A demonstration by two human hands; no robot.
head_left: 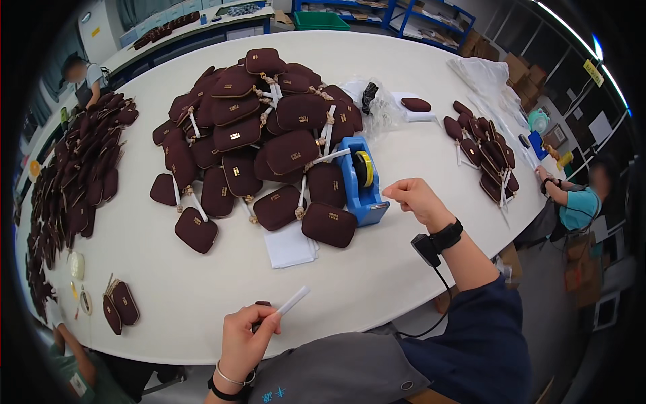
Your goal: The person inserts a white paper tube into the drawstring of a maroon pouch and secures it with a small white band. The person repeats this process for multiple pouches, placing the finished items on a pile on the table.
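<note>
My left hand [247, 340] is closed near the table's front edge. A white strip [294, 301] sticks out of it to the upper right, and a dark maroon pouch [263, 304] shows only in part behind the fingers. My right hand [418, 202] is pinched beside the front end of a blue tape dispenser [363, 195] with a yellow-and-black core; anything between its fingertips is too small to make out. Left of the dispenser rises a large heap of maroon zip pouches [235, 139], several with white-wrapped straps. White sheets [291, 248] lie partly under the heap.
More maroon pouches pile up along the left edge [74, 168] and at the right [486, 149]. Two pouches [121, 303] lie front left near a tape roll [85, 301]. Clear plastic bags [385, 111] sit behind the dispenser. Other people [582, 202] are around the table.
</note>
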